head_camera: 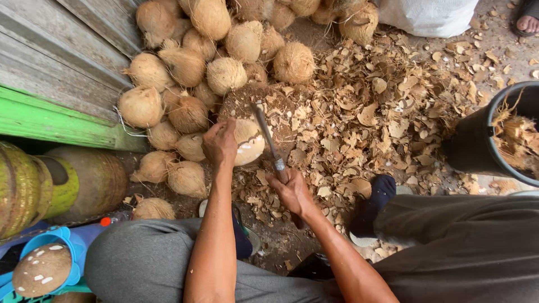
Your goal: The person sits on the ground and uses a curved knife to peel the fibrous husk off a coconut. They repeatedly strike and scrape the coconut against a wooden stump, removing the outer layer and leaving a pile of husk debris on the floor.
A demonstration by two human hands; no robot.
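hands: 2; left hand (220, 143) and right hand (292, 192), both the person's own
blades: 1; long metal blade (266, 139), handle near, tip far
coconut under the blade: 1; partly pared coconut (247, 140) at centre
husked coconuts in pile: roughly 25 showing; coconut pile (224, 50) far left to far centre; exact count unclear, some hidden behind others
coconuts in tubs: 1; brown pared coconut (42, 269) near left
blue tubs: 1; blue tub (70, 241) near left
black buckets: 1; black bucket (477, 143) right
white sacks: 1; white sack (429, 15) far right
other people's feet: 1; sandalled foot (528, 22) far right corner
shell chips: uncounted; shell litter (382, 112) centre to right
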